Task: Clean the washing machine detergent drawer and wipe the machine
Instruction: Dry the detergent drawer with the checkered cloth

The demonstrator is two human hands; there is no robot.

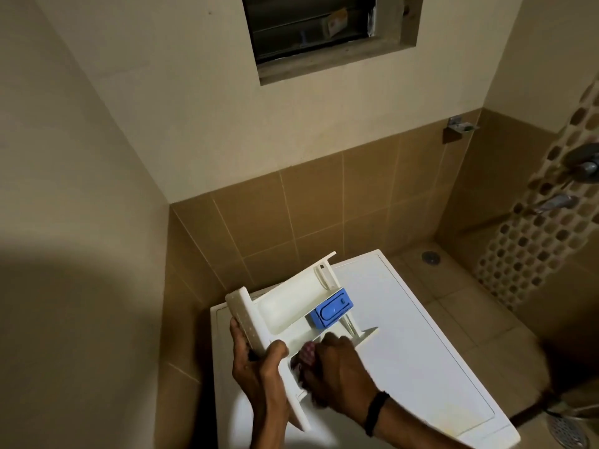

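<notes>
The left hand [259,354] is gripping the drawer [285,299] by its front to steady it while the right hand [335,367], clutching a cloth [308,350], is scrubbing inside.

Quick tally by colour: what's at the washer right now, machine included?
White: 2, washing machine, detergent drawer
Blue: 1, drawer insert
Reddish: 1, cloth
Total: 4
</notes>
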